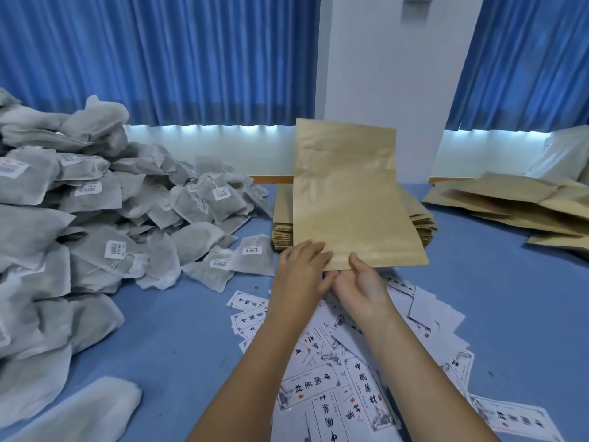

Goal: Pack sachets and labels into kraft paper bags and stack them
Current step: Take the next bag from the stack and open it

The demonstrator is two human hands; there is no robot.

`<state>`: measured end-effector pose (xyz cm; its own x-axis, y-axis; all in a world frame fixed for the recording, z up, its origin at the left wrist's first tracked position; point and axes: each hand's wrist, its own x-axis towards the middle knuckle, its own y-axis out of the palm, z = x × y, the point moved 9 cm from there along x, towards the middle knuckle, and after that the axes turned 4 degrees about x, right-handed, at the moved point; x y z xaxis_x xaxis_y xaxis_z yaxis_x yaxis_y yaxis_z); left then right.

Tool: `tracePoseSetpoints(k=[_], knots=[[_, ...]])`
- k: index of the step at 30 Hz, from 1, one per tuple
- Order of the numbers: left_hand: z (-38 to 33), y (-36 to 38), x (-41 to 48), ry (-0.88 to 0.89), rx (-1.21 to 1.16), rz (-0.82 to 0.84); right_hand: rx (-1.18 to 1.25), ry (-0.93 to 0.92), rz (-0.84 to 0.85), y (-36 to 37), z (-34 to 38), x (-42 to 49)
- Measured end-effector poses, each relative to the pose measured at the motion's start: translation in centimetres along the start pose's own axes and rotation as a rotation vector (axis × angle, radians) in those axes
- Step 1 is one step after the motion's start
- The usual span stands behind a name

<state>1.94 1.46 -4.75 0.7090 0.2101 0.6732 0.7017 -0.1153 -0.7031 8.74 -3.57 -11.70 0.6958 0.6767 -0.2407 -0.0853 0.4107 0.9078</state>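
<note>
A fresh bag picked up, not yet filled

Both hands, the left hand and right hand, pinch the lower edge of one flat kraft paper bag, which stands upright at centre frame in front of the stack of empty bags. The step looks like readying the bag. Next, its mouth needs spreading open, then a sachet from the pile at left and a label from the worktop at lower centre.

Views: one, head-worn | Faces: forward and down across the table toward the blue curtains | Range: near, table at arm's reach | Lens: wide-angle
</note>
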Motion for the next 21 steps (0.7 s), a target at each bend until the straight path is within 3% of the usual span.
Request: tracePoseSetpoints(k=[5, 10, 21], knots=[[1.6, -0.8, -0.2, -0.087, -0.108, -0.003, -0.107, -0.059, 0.014, 0.4, 0.0, 0.2], [1.0, -1.2, -0.1, 0.006, -0.091, 0.007, -0.147, -0.086, 0.042, 0.5, 0.4, 0.0], [2.1, -1.3, -0.2, -0.063, -0.233, 0.047, -0.224, -0.099, 0.136, 1.1, 0.9, -0.5]])
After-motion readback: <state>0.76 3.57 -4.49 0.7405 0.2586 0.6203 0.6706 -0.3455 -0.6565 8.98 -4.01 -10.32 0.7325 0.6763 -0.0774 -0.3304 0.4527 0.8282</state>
